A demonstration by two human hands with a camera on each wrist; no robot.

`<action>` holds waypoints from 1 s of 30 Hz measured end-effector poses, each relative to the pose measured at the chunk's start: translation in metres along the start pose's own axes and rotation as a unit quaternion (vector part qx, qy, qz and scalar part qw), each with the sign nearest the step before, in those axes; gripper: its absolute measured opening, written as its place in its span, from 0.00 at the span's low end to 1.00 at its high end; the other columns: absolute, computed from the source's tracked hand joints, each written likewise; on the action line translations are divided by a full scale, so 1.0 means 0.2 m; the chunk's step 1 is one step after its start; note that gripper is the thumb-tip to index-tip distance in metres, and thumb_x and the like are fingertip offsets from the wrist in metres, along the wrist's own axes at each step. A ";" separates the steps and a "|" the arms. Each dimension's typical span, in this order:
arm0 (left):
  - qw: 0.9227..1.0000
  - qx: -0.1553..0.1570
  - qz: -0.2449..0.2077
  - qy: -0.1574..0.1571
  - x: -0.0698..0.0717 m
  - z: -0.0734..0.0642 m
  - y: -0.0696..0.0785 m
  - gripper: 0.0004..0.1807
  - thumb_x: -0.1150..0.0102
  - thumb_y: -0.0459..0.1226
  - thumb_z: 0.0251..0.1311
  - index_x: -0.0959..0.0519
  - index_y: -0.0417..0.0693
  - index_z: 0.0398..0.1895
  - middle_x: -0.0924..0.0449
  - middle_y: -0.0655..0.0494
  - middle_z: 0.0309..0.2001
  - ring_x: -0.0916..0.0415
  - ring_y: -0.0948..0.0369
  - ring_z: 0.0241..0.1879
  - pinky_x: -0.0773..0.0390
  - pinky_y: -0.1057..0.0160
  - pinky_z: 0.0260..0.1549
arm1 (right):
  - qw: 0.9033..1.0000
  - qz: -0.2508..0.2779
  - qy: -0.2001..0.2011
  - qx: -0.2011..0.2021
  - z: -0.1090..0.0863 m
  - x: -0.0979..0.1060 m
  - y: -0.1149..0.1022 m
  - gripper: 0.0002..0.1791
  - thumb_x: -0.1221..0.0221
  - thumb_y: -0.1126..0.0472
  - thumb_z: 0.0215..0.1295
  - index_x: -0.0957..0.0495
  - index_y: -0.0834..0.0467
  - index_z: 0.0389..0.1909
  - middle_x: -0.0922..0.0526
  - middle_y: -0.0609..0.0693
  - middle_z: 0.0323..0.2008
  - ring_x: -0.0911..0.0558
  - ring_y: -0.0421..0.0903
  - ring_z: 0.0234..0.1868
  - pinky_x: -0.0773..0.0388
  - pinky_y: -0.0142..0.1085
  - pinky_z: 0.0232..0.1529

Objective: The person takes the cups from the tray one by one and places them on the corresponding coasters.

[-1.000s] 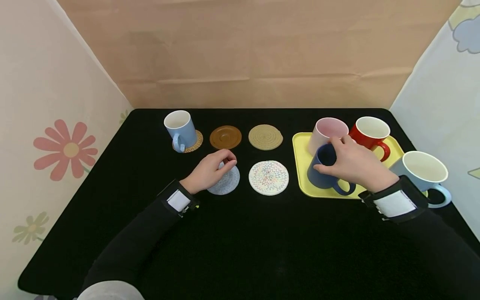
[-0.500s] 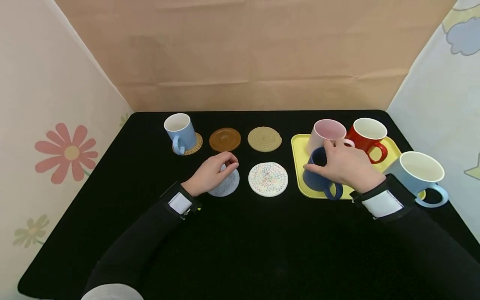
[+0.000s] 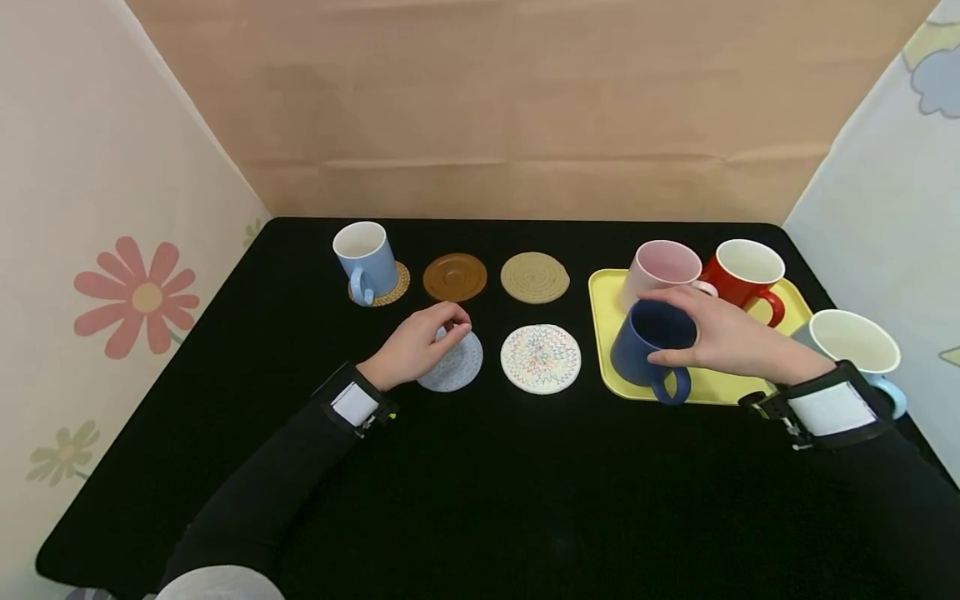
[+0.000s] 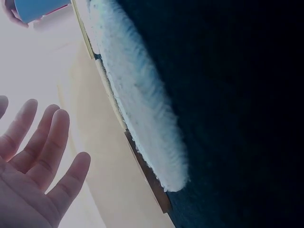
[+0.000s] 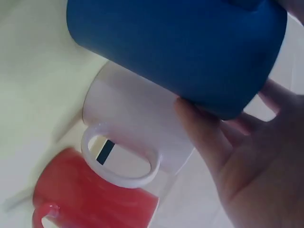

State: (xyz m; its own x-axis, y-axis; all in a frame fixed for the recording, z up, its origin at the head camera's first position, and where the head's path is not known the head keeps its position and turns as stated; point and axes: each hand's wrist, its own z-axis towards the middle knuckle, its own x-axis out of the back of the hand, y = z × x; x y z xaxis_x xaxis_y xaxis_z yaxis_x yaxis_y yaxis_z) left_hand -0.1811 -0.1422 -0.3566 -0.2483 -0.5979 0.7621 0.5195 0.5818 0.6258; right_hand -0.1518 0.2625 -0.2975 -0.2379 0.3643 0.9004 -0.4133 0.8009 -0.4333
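Note:
A dark blue mug [image 3: 637, 358] stands at the front left of the yellow tray [image 3: 603, 333], its handle toward the person. My right hand [image 3: 723, 333] spans its rim, thumb on the near side and fingers over the far side. In the right wrist view, fingertips press against the mug's [image 5: 175, 52] wall close to the rim. My left hand [image 3: 412, 342] holds nothing and hovers with relaxed fingers over a grey round coaster [image 3: 453, 367]. Its spread fingers [image 4: 57, 137] also show in the left wrist view.
A pink mug [image 3: 663, 262] and a red mug [image 3: 731, 279] stand behind on the tray, with a light blue mug [image 3: 855, 342] at its right. Another light blue mug [image 3: 367, 267] sits on a woven coaster. Brown [image 3: 454, 277], straw [image 3: 535, 277] and patterned white [image 3: 541, 358] coasters lie mid-table.
The dark blue mug has turned, its handle swinging from the right to the front. My right hand's wrist has moved rightward around it. The left hand stays put.

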 end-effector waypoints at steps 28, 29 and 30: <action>0.997 -0.044 -0.025 -0.063 -0.20 0.15 0.20 0.09 0.50 0.40 0.72 0.23 0.47 0.47 0.24 0.60 0.40 0.28 0.65 0.37 0.25 0.66 0.36 | 0.989 -0.045 0.081 -0.117 0.06 -0.10 -0.11 0.48 0.37 0.35 0.57 0.41 0.63 0.66 0.34 0.70 0.54 0.23 0.64 0.42 0.21 0.56 0.37; 0.996 -0.043 -0.030 -0.068 -0.22 0.16 0.22 0.09 0.50 0.41 0.72 0.23 0.47 0.47 0.24 0.60 0.41 0.28 0.65 0.39 0.25 0.66 0.37 | 0.990 -0.039 0.078 -0.113 0.05 -0.10 -0.10 0.49 0.38 0.34 0.57 0.43 0.63 0.67 0.34 0.70 0.56 0.23 0.64 0.43 0.20 0.56 0.37; 0.996 -0.040 -0.036 -0.072 -0.24 0.17 0.24 0.10 0.50 0.41 0.73 0.23 0.48 0.47 0.24 0.60 0.43 0.28 0.65 0.41 0.25 0.66 0.39 | 0.991 -0.032 0.073 -0.110 0.03 -0.09 -0.10 0.51 0.38 0.34 0.57 0.45 0.63 0.69 0.35 0.70 0.58 0.23 0.65 0.45 0.20 0.56 0.38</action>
State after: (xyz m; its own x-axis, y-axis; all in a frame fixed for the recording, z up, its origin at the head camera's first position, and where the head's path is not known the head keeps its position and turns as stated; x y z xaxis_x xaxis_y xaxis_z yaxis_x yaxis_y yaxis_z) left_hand -0.1722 -0.0665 -0.3577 -0.3998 -0.5478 0.7349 0.5585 0.4901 0.6692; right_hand -0.1449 0.2374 -0.3057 -0.0804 0.3617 0.9288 -0.2184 0.9028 -0.3705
